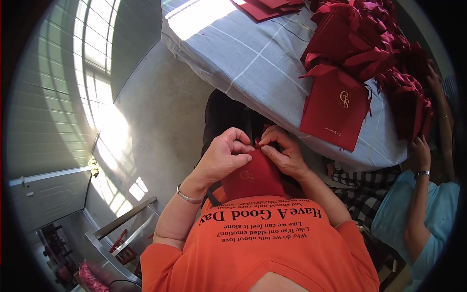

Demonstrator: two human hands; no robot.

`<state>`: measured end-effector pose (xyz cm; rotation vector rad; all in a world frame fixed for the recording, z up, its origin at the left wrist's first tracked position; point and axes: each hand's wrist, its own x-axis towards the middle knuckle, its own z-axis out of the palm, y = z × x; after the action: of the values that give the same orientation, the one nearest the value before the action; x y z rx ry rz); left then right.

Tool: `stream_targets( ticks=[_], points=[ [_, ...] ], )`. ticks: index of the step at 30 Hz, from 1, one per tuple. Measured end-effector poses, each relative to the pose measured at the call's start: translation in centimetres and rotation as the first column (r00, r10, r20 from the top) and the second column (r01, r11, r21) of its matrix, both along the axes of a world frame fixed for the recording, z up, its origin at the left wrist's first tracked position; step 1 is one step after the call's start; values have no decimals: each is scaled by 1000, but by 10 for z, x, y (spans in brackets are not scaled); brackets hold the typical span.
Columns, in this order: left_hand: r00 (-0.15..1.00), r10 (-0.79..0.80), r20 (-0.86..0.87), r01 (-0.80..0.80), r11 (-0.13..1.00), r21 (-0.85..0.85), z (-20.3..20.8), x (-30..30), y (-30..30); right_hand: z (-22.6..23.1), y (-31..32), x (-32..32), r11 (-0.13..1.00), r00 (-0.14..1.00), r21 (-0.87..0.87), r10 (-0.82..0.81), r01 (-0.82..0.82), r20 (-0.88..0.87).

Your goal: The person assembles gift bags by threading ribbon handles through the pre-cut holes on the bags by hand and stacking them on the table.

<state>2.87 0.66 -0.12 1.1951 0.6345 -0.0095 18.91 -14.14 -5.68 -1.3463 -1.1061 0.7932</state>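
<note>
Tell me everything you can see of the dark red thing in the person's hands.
The dark red piece is flat and bag-like, looks smooth and matte, perhaps card or paper. Its visible face bears a faint gold-coloured mark. It is held in front of the orange shirt, left hand and right hand pinching near its upper edge; just what they grip is hidden.

Pinching the top of a dark red bag (254,179) with left hand (227,154) and right hand (286,153), before an orange shirt (262,253). Working beside a cloth-covered worktop (243,53) heaped with more red bags (335,46).
</note>
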Motion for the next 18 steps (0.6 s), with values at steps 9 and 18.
stream_targets(
  ticks=[9, 18],
  points=[
    [996, -73, 50, 80, 983, -163, -7, 0, 11, -16, 9, -6, 995, 999, 94, 25, -21, -39],
    [999, -34, 5, 34, 999, 36, -7, 3, -5, 4, 6, -8, 1000, 1000, 19, -15, 15, -1]
  ],
)
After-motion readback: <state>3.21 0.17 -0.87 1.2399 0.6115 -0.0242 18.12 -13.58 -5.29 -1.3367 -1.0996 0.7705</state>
